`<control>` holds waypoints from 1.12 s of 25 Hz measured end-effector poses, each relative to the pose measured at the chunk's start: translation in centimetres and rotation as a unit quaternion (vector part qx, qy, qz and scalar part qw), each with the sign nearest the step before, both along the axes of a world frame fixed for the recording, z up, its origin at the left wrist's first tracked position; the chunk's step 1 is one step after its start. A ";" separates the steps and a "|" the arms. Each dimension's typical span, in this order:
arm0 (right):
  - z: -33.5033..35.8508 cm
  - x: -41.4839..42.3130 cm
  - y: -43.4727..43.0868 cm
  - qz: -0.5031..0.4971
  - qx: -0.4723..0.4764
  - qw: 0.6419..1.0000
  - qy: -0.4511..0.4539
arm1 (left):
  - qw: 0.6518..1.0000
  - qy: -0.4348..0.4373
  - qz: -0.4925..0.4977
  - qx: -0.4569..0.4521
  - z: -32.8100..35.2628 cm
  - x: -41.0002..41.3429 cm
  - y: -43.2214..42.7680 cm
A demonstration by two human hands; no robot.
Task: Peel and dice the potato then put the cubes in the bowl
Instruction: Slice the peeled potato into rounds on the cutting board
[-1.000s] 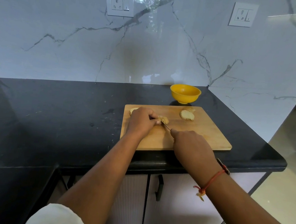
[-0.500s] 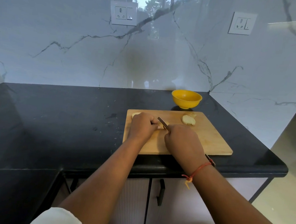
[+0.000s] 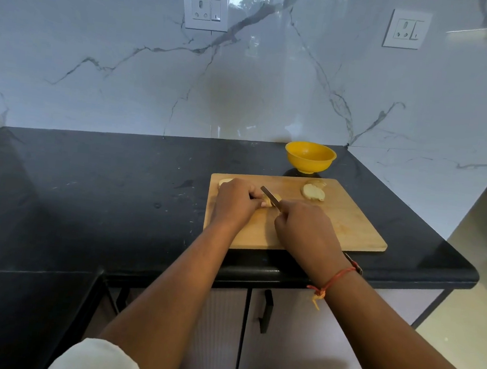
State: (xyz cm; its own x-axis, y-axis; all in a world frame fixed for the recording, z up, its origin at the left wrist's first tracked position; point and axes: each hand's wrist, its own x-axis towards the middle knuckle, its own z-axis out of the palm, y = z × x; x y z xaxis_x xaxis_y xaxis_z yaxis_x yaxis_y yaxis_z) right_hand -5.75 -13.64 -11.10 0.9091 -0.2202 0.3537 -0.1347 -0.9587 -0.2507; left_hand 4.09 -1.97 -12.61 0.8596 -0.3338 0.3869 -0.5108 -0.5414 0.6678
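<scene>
I see my right hand (image 3: 303,231) curled tight around the handle of the small dark-bladed kitchen knife (image 3: 270,198), and the blade now lies across the pale peeled potato piece (image 3: 271,201) near the middle of the rectangular wooden cutting board (image 3: 351,224); a second ago that hand sat further toward the near right of the board and only a thin sliver of blade showed, so it has come in toward the left hand and the blade has swung up onto the potato; I judge a fresh cut is being set, not finished.

My left hand (image 3: 234,202) is bunched, fingers pinching the potato piece from its left side, just beside the blade; it has barely shifted; what lies under the palm I cannot tell.

Another pale potato slab (image 3: 313,192) rests by the far right corner of the board, a smaller pale bit (image 3: 225,181) peeks out at the far left edge behind my left hand; both lie where they lay before.

The round yellow plastic bowl (image 3: 310,158) stands on the black stone surface (image 3: 117,187) just beyond the board, and I can see nothing in it, though its floor is partly hidden; so by my reckoning the dicing is midway and no cubes have gone across yet.

The view has also tipped downward a little since the earlier frames.
</scene>
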 end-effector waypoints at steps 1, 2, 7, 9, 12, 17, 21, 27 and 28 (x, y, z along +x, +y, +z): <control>-0.1 -0.1 0.0 0.003 0.005 1.000 -0.001 | 1.000 0.003 0.002 0.000 0.0 0.0 0.0; -0.1 -0.2 0.0 0.006 0.007 1.000 -0.004 | 1.000 0.006 0.004 0.002 0.0 0.0 0.0; 0.1 -0.3 0.1 0.011 -0.003 1.000 0.015 | 1.000 0.009 0.008 0.003 0.1 0.0 0.0; 0.2 0.0 0.4 0.006 -0.018 0.999 0.034 | 1.000 0.010 0.008 0.002 0.0 0.1 0.0; 0.4 0.9 0.9 -0.008 -0.033 0.997 0.065 | 1.000 0.009 0.005 -0.002 0.1 0.2 0.0; 1.3 1.7 1.9 -0.006 -0.075 0.993 0.088 | 1.000 0.008 0.002 -0.012 0.2 0.1 0.3; 1.8 2.2 2.0 -0.021 -0.055 0.991 0.119 | 1.000 0.010 0.007 -0.015 0.1 0.1 0.1; 0.5 -1.1 1.2 -0.008 -0.027 0.994 0.109 | 1.000 0.011 0.016 -0.011 0.0 0.3 0.0; 0.6 -1.8 1.2 -0.005 -0.027 0.993 0.118 | 1.000 0.016 0.017 -0.010 0.0 0.3 0.0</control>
